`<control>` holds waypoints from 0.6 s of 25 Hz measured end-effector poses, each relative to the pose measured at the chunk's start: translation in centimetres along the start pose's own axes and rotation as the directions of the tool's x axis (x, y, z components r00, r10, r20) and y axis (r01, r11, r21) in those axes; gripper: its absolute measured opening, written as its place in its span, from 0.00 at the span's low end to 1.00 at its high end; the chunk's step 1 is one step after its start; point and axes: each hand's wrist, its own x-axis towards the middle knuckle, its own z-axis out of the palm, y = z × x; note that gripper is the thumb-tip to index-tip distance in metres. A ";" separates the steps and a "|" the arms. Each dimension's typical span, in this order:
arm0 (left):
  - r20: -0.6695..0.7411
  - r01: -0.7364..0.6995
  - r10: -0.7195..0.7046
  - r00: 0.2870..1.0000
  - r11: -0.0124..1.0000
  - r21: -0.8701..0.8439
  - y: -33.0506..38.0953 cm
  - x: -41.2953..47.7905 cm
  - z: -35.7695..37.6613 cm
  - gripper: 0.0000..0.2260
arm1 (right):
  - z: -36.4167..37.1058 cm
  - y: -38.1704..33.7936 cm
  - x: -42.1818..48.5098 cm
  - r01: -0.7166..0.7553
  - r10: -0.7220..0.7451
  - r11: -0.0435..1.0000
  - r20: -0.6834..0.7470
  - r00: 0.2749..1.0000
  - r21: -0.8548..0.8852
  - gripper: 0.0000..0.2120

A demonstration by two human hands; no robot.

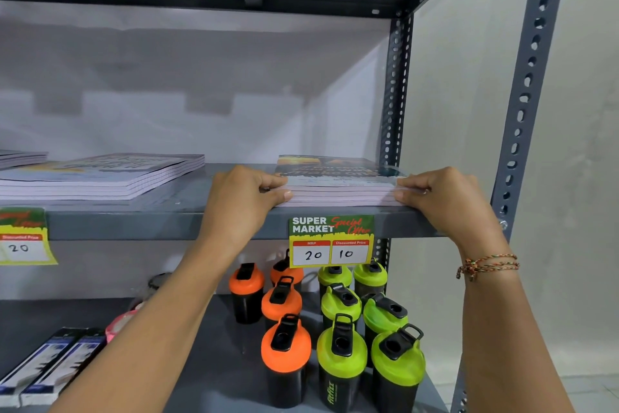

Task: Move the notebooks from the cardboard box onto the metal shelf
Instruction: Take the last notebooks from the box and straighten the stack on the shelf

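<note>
A stack of several notebooks [338, 183] with a dark printed cover lies flat on the grey metal shelf [207, 221], near its right end and front edge. My left hand [244, 195] grips the stack's left side, fingers on top and thumb at the front. My right hand [445, 195] grips the right side the same way. A second, wider stack of notebooks [100, 178] lies on the same shelf to the left, and the edge of a third stack [20, 158] shows at the far left. The cardboard box is out of view.
Price tags hang from the shelf's front edge, one [331, 240] below the held stack and one [23, 237] at the left. Orange-lidded [284, 342] and green-lidded shaker bottles [341, 349] crowd the shelf below. Perforated uprights [526, 101] stand at right. Another shelf is overhead.
</note>
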 end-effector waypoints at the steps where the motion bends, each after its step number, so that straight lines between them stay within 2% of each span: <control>1: -0.008 -0.002 0.002 1.000 1.000 -0.006 0.0 -0.1 0.0 0.14 | 0.0 0.0 0.0 0.001 -0.001 1.000 0.002 1.000 -0.001 0.15; 10: 0.039 -0.016 0.016 0.999 1.000 0.003 0.0 0.4 -0.2 0.12 | 0.3 0.0 -0.2 -0.029 0.031 0.999 -0.055 0.998 0.041 0.14; 15: 0.027 -0.015 0.014 1.000 1.000 0.023 0.0 0.1 0.2 0.17 | 0.3 0.0 -0.1 -0.023 0.023 1.000 -0.038 0.999 -0.013 0.17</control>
